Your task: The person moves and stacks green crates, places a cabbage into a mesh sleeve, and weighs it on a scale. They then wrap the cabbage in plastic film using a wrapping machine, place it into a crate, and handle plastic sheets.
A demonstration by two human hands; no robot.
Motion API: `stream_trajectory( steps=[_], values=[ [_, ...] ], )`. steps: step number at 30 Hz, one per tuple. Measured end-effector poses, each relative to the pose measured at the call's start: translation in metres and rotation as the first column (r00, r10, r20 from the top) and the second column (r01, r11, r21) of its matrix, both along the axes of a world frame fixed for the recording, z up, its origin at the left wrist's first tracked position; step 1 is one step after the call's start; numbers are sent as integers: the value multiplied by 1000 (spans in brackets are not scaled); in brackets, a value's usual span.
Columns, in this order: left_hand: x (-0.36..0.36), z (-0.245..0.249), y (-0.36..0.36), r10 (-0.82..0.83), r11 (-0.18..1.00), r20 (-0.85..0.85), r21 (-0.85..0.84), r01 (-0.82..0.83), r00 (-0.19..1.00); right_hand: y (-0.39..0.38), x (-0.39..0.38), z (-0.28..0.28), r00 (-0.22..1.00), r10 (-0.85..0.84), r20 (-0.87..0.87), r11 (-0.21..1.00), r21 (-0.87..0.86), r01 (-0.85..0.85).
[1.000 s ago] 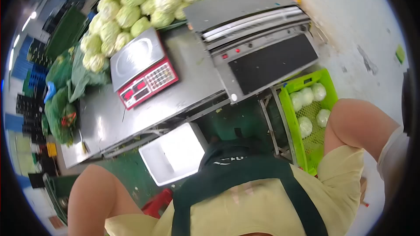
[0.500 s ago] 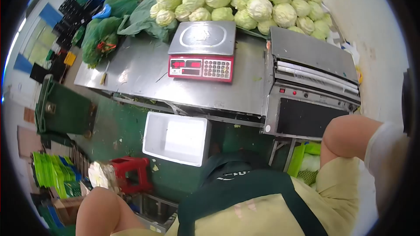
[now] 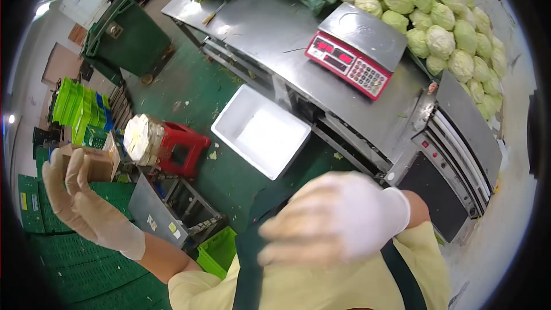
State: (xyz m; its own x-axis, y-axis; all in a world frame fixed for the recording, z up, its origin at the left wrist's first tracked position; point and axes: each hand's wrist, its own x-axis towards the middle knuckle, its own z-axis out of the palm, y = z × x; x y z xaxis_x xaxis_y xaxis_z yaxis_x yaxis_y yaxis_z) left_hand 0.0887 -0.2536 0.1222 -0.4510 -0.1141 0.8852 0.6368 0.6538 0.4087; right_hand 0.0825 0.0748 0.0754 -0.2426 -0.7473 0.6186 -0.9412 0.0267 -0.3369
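My left hand [image 3: 92,212], in a pale glove, is raised at the left with its fingers apart and holds nothing. In front of my chest, my right hand [image 3: 338,218] is also gloved. Its fingers are smeared by motion, and I cannot make out anything in them. Beyond my hands, a white box [image 3: 225,130] sits on the green floor beside the steel table [image 3: 275,40]. On that table stands a red scale [image 3: 348,66] with a metal pan and lit red digits. Neither hand touches the box or the scale.
Many cabbages [image 3: 442,40] are heaped at the back right. A film-wrapping machine [image 3: 436,178] stands right of the scale. To the left are a red stool [image 3: 186,152], a green wheeled bin [image 3: 132,37], bright green crates [image 3: 74,109] and a cardboard box [image 3: 94,163].
My view has turned to the left, so table, scale and cabbages now sit further right and tilted. Both gloved hands have come into view; only bent arms showed before.
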Motion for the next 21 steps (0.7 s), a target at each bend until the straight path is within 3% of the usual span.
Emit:
stream_trajectory(
  steps=[1,3,5,7,9,11,13,15,18,19,20,21],
  values=[
    [1,-7,-15,57,998,53,-34,-55,997,-26,1,1,997,75,4,994,-83,-74],
    [6,-21,-54,175,982,158,-103,-160,972,-71,-8,17,962,269,54,961,-75,-265],
    [9,-38,-94,193,980,245,-98,-174,950,-128,-15,8,959,282,-8,924,-267,-274],
    [9,-54,-142,248,969,335,-80,-235,909,-173,-33,8,930,366,-26,909,-203,-364],
    [8,-73,-206,335,941,399,-97,-324,853,-214,-71,25,857,515,33,849,122,-515],
    [8,-92,-283,429,900,464,-150,-409,775,-295,-74,1,957,265,-113,900,-328,-288],
    [11,-116,-366,467,859,558,-102,-502,685,-352,-84,-5,981,179,-70,898,-396,-192],
    [36,-129,-433,498,780,666,-65,-622,556,-375,-102,12,950,295,104,954,-83,-287],
    [67,-127,-476,581,731,657,-164,-662,480,-422,-174,-7,948,265,175,931,-303,-204],
    [77,-131,-493,548,678,731,-101,-728,408,-438,-203,-18,943,267,199,903,-394,-173],
    [88,-140,-513,553,670,739,-118,-733,386,-443,-220,-38,899,106,424,936,-348,54],
    [96,-152,-531,557,661,747,-135,-738,362,-448,-238,-58,774,-33,632,931,-262,253]
  ],
)
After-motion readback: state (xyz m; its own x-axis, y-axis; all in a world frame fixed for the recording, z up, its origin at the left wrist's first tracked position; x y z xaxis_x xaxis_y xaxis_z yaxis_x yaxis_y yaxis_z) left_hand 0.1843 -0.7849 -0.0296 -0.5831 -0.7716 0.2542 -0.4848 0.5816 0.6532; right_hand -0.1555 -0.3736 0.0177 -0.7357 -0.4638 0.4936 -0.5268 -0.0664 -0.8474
